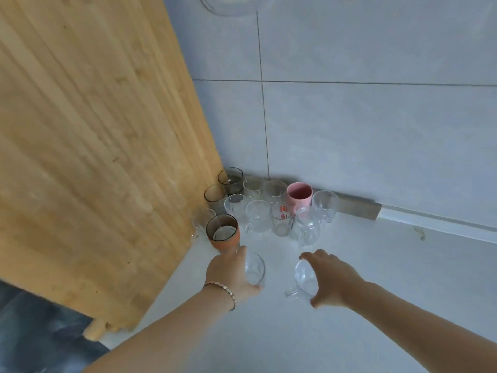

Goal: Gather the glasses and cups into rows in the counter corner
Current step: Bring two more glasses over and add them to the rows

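Several glasses and cups stand in rows in the counter corner: smoky glasses [230, 178], clear mugs [258, 215], a pink cup [299, 194] and a glass with red print [281, 216]. An orange-bottomed smoky glass [223, 232] stands at the front left. My left hand [228, 273] is wrapped around a clear glass [255, 269] on the counter. My right hand [332, 278] grips a clear handled mug [304, 278] from above, its handle pointing toward me.
A tall wooden board [94, 144] leans at the left, right beside the cups. Grey tiled wall [363, 130] backs the corner, with a metal strip [355, 207] along its base. The white counter [376, 265] stretches to the right.
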The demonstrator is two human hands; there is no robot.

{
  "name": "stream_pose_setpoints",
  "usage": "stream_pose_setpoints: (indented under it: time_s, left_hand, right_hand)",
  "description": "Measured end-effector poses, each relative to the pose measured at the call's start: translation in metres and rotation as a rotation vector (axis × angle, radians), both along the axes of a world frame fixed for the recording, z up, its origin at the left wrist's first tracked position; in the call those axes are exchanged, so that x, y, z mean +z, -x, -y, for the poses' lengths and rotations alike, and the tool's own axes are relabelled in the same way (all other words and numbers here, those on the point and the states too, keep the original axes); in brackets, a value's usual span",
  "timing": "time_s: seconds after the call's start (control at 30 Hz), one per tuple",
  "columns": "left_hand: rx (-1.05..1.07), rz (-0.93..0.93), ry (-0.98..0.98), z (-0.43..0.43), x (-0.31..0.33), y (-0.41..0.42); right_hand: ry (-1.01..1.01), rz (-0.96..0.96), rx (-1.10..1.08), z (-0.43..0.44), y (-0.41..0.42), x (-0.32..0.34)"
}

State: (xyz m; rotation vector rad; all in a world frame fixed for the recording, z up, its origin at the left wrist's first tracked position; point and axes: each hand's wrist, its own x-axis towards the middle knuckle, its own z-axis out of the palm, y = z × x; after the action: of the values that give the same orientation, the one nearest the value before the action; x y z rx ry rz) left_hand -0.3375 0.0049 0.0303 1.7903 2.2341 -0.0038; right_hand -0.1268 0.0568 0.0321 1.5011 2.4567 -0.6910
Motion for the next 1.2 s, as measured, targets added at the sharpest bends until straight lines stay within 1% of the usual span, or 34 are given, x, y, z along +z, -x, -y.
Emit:
stream_pose_setpoints:
  time_s: [0.07,0.17,0.3,0.47,0.63,0.73,0.8,0.87,0.97,1.0,1.07,1.2]
  left_hand:
    - [-0.090,-0.060,-0.011,-0.031,-0.010,0.008]
    - [-0.214,-0.156,0.044,-0.071,-0.029,0.017]
    - [-0.337,-0.222,0.080,-0.102,-0.050,0.024]
    - [-0.433,-0.235,0.071,-0.123,-0.068,0.042]
    - [-0.484,-0.228,0.026,-0.126,-0.077,0.050]
    - [-0.508,-0.191,-0.009,-0.127,-0.083,0.055]
    - [-0.524,-0.155,-0.026,-0.126,-0.086,0.059]
    - [-0.539,-0.118,-0.050,-0.124,-0.089,0.064]
    - [-0.561,-0.076,-0.073,-0.122,-0.089,0.070]
    - [-0.570,-0.073,-0.073,-0.122,-0.088,0.071]
    - [-0.574,-0.074,-0.074,-0.123,-0.087,0.073]
    - [-0.566,-0.093,-0.083,-0.123,-0.084,0.072]
  right_hand:
    - [0.001,0.007,-0.018,-0.014,0.011,-0.008]
    - [0.004,0.025,-0.054,-0.029,0.026,-0.020]
    - [0.047,0.045,-0.116,-0.037,0.042,-0.033]
    - [0.073,0.077,-0.159,-0.047,0.060,-0.047]
    - [0.084,0.065,-0.099,-0.059,0.079,-0.060]
    - [0.029,0.025,-0.043,-0.062,0.083,-0.065]
    - [-0.019,-0.013,-0.060,-0.054,0.082,-0.070]
    - [-0.010,-0.074,-0.194,-0.040,0.083,-0.075]
    - [0.076,-0.206,-0.614,-0.024,0.094,-0.081]
    - [0.087,-0.219,-0.726,-0.024,0.098,-0.083]
    - [0.065,-0.198,-0.826,-0.028,0.105,-0.086]
    - [0.035,-0.229,-0.877,-0.038,0.114,-0.090]
